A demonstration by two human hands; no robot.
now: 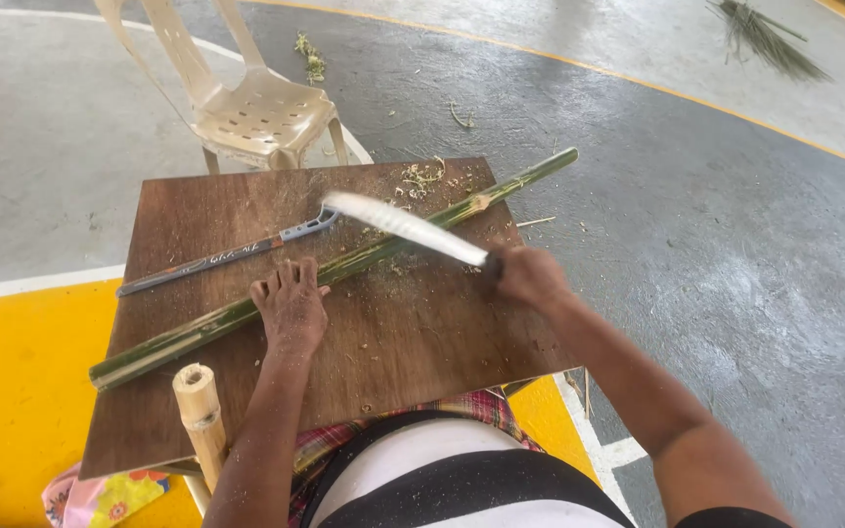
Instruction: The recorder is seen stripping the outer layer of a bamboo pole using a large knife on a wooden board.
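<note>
The green bamboo stalk (pixel 344 266) is being pinned diagonally across the wooden surface (pixel 413 337) by the left hand (pixel 290 305), fingers spread. The blade (pixel 403 227) is being gripped by the right hand (pixel 530 276), fingers wrapped tight; strokes are best kept clear of the pinning hand.

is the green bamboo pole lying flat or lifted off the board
Lying flat: the green bamboo pole rests along the wooden board, pinned by the left hand.

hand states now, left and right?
Left hand: open, flat, pressing the green bamboo pole onto the wooden board.
Right hand: closed on the handle of a long knife.
</note>
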